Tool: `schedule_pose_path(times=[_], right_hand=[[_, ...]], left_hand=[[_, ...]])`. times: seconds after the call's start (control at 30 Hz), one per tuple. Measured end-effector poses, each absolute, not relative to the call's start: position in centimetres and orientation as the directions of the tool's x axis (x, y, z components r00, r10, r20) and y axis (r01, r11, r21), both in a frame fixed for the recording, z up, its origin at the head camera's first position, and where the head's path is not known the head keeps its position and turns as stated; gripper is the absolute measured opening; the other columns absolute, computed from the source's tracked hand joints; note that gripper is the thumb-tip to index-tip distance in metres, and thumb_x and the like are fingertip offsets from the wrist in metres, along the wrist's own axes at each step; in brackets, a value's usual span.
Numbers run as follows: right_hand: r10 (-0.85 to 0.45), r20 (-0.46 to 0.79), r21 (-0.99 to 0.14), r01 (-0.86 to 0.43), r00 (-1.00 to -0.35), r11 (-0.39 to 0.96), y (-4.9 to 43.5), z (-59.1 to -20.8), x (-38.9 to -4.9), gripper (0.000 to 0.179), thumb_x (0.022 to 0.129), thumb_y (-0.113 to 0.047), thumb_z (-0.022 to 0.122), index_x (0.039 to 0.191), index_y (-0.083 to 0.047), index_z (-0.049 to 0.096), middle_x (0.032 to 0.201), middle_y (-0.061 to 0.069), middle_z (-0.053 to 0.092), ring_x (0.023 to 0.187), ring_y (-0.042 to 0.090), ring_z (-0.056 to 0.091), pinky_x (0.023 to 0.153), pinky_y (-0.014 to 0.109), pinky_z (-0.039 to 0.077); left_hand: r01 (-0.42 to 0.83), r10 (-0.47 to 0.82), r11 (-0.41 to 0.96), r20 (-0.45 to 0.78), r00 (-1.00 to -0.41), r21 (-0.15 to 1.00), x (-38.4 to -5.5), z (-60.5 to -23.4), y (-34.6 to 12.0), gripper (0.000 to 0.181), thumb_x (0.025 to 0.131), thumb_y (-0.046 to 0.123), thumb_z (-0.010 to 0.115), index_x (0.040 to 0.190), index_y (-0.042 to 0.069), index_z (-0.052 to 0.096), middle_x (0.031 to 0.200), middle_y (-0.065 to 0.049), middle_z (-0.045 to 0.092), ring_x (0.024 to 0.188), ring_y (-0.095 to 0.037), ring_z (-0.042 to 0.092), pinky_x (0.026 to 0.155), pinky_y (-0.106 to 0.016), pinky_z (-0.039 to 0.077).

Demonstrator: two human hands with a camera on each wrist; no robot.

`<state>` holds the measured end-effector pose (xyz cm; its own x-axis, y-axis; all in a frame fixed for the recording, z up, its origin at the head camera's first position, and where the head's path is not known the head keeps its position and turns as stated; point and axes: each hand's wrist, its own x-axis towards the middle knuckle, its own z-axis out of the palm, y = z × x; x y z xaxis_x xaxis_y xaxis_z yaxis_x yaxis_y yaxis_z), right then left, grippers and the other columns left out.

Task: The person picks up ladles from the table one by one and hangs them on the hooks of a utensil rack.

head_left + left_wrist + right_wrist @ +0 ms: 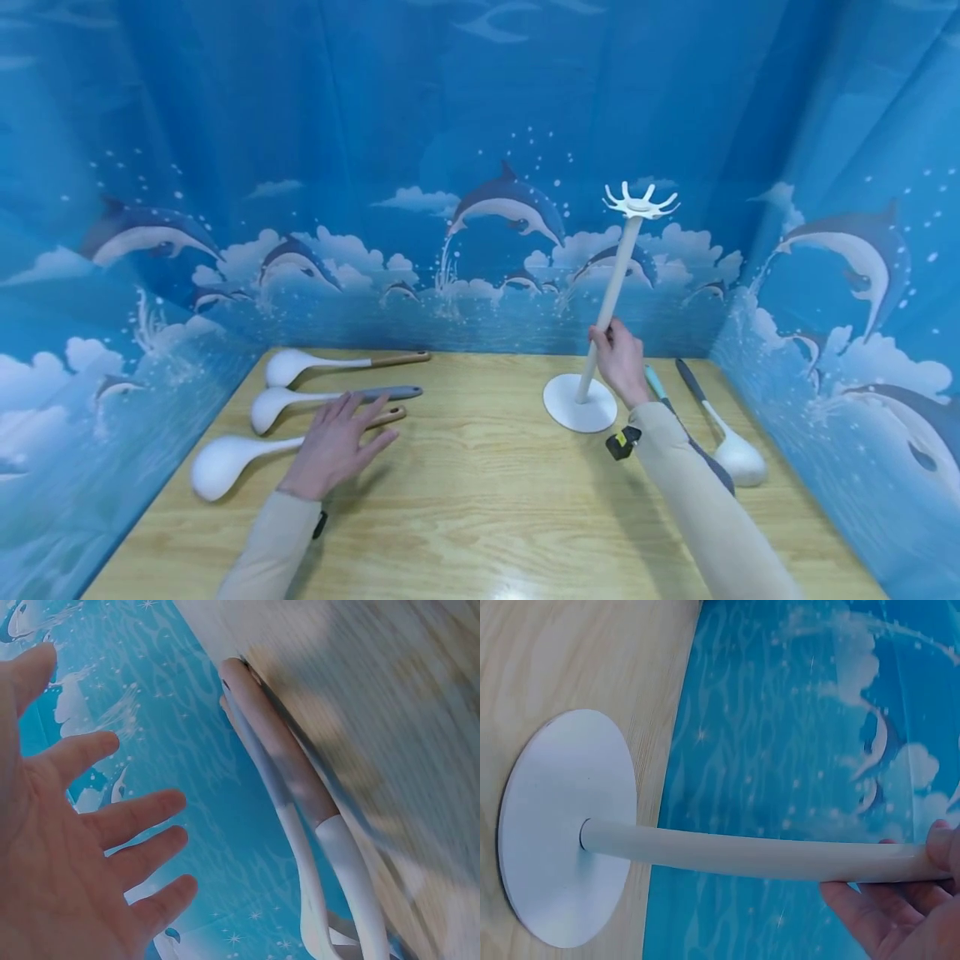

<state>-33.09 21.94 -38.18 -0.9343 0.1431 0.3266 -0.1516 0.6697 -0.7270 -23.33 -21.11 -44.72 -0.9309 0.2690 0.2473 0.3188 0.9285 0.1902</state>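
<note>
My right hand (622, 364) grips the pole of a white utensil stand (617, 271), with fingers and thumb around it in the right wrist view. The stand rises from a round base (562, 825) to a ring of curved hooks at the top, leaning slightly right in the head view. On the left, my left hand (333, 450) hovers with spread fingers and holds nothing. Beneath and beside it are a front ladle (223, 465) with a wooden-coloured handle, partly hidden by the hand, and a middle ladle (268, 408) with a grey handle.
Behind these lies another white ladle (287, 367) with a brown handle. At right, a ladle (738, 460) with a dark handle lies beside a teal-handled utensil (655, 383), partly covered by my right forearm. Blue dolphin-print curtains (375, 167) border the wooden table (480, 500).
</note>
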Motion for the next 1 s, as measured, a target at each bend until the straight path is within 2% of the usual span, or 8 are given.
schedule_pose_path(times=[0.2,0.37,0.73,0.87,1.0], right_hand=[[0.105,0.325,-0.732,-0.179,-0.94,0.658,19.6,-38.1,-32.4,0.028,0.106,-0.029,0.045,0.11,-0.006,0.059,0.104,0.018,0.067,0.096,0.034,0.066,0.079,0.049,0.055],[0.056,0.335,-0.729,-0.222,-0.94,0.648,17.9,-38.3,-31.8,0.03,0.105,-0.031,0.047,0.114,-0.006,0.06,0.107,0.016,0.068,0.101,0.033,0.067,0.082,0.049,0.056],[-0.02,0.351,-0.761,-0.298,-0.936,0.576,15.1,-38.6,-30.3,0.03,0.103,-0.03,0.051,0.115,-0.005,0.062,0.108,0.014,0.07,0.103,0.03,0.068,0.084,0.047,0.057],[-0.047,0.358,-0.767,-0.322,-0.933,0.555,13.9,-38.6,-29.8,0.027,0.103,-0.027,0.053,0.115,-0.005,0.063,0.107,0.014,0.071,0.103,0.03,0.069,0.085,0.046,0.057],[-0.054,0.372,-0.767,-0.34,-0.927,0.544,12.7,-38.7,-29.2,0.025,0.102,-0.025,0.055,0.112,-0.005,0.064,0.105,0.013,0.072,0.103,0.03,0.069,0.087,0.046,0.057]], left_hand=[[0.314,0.27,0.929,0.22,-0.937,0.196,-23.3,-44.9,-21.3,0.069,0.096,0.063,0.047,0.149,0.019,0.043,0.142,-0.022,0.05,0.136,-0.048,0.038,0.11,-0.066,0.027],[0.313,0.271,0.929,0.214,-0.939,0.199,-23.4,-45.0,-21.7,0.066,0.095,0.054,0.056,0.149,0.017,0.044,0.141,-0.024,0.05,0.135,-0.049,0.038,0.11,-0.066,0.027],[0.322,0.281,0.926,0.208,-0.937,0.198,-23.6,-45.2,-22.1,0.063,0.095,0.045,0.061,0.145,0.011,0.048,0.139,-0.028,0.051,0.131,-0.049,0.045,0.107,-0.066,0.032],[0.351,0.304,0.919,0.246,-0.92,0.181,-23.7,-45.4,-22.3,0.059,0.092,0.037,0.067,0.141,0.007,0.053,0.129,-0.027,0.06,0.12,-0.047,0.055,0.101,-0.064,0.039],[0.378,0.32,0.912,0.302,-0.898,0.16,-23.9,-45.7,-23.0,0.052,0.088,0.03,0.073,0.131,0.004,0.061,0.106,-0.018,0.07,0.099,-0.039,0.065,0.091,-0.057,0.048]])
